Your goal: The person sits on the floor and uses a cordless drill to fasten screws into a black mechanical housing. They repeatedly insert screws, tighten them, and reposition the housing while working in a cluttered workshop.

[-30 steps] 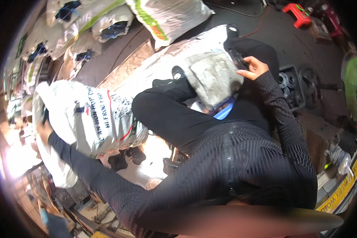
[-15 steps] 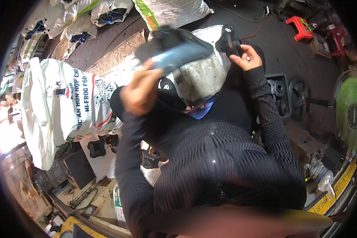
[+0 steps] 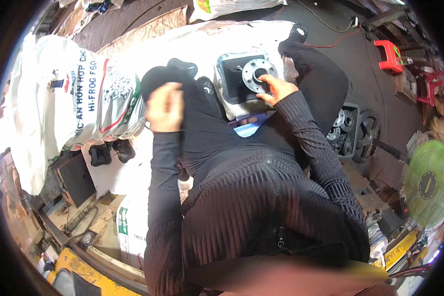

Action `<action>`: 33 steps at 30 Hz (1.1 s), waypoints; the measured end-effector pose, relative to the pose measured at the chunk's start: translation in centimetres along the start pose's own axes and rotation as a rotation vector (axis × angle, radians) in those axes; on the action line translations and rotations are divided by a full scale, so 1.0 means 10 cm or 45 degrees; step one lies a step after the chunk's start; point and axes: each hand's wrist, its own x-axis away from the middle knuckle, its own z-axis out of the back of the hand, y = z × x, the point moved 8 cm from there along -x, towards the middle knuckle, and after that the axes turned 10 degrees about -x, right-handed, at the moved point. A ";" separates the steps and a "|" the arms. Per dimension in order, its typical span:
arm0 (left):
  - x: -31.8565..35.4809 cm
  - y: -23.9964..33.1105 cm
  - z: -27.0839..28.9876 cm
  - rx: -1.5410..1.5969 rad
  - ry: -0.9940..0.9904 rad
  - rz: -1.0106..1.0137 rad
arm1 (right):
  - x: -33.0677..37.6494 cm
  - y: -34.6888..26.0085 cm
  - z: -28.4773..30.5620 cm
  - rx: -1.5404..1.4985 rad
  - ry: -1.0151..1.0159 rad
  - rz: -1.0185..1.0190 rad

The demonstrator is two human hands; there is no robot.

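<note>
My right hand [image 3: 280, 91] is closed on the edge of a round grey metal flange [image 3: 248, 75] with a centre hole and a ring of bolt holes. It is over the right part of a square black tray-like part [image 3: 232, 90] with a grey rim, which rests on pale sacking between my legs. My left hand [image 3: 165, 107], smeared by motion, is over my left thigh, apart from the tray-like part. A dark, shiny piece [image 3: 184, 66] shows just beyond my left knee; its kind is unclear.
A large white printed sack [image 3: 91, 93] stands at my left. To my right is a grey crate [image 3: 351, 129] with several metal flanges in it. A green fan [image 3: 425, 182] is at far right, a red stool [image 3: 388, 54] beyond the crate. A cable [image 3: 330, 45] crosses the dark floor.
My left hand has let go of the dark shiny piece and drawn back toward my thigh. The square tray-like part now lies on the sacking. My right hand has moved inward with the flange over it.
</note>
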 end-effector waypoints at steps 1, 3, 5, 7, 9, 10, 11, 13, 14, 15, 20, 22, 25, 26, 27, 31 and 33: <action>-0.05 -0.35 0.27 -0.006 0.120 0.129 | -0.08 -0.02 -0.08 0.065 -0.035 0.025; -0.01 -1.16 0.46 0.066 0.224 0.425 | -0.28 -0.06 -0.25 0.195 -0.098 0.078; 0.22 -1.89 0.15 -0.245 -0.084 0.583 | -0.41 -0.01 -0.41 0.270 -0.193 0.041; 0.81 -2.52 -0.46 -0.381 -0.613 0.780 | -0.44 0.10 -0.52 0.316 -0.259 -0.104; 1.36 -2.75 -1.04 -0.516 -0.864 0.649 | -0.45 0.13 -0.55 0.317 -0.273 -0.127; 1.69 -2.90 -1.29 -0.426 -1.027 0.799 | -0.43 0.17 -0.56 0.290 -0.313 -0.188; 1.93 -3.00 -1.49 -0.457 -1.111 0.900 | -0.40 0.20 -0.57 0.267 -0.352 -0.246; 2.32 -3.06 -1.82 -0.643 -1.297 1.006 | -0.42 0.14 -0.53 0.288 -0.312 -0.190; 2.33 -3.05 -1.93 -0.637 -1.216 0.958 | -0.43 0.13 -0.52 0.333 -0.316 -0.190; 2.29 -3.02 -2.04 -0.632 -1.136 0.909 | -0.44 0.11 -0.52 0.375 -0.321 -0.191; 2.04 -3.05 -2.45 -0.550 -1.128 0.922 | -0.54 0.03 -0.54 0.569 -0.357 -0.233; 1.88 -3.16 -2.39 -0.712 -1.023 1.022 | -0.55 0.06 -0.57 0.602 -0.400 -0.294; 1.68 -3.26 -2.16 -0.918 -0.797 1.080 | -0.58 0.06 -0.58 0.644 -0.401 -0.238; 1.64 -3.32 -2.11 -0.931 -0.791 1.092 | -0.60 0.04 -0.54 0.631 -0.335 -0.163; 1.62 -3.36 -2.08 -0.943 -0.788 1.101 | -0.60 0.03 -0.50 0.619 -0.271 -0.092; 1.74 -3.55 -2.22 -0.922 -1.212 1.105 | -0.50 0.46 -0.19 0.071 -0.218 -0.422; 1.70 -3.62 -2.25 -1.014 -1.216 1.073 | -0.46 0.56 -0.04 -0.601 -0.129 -0.374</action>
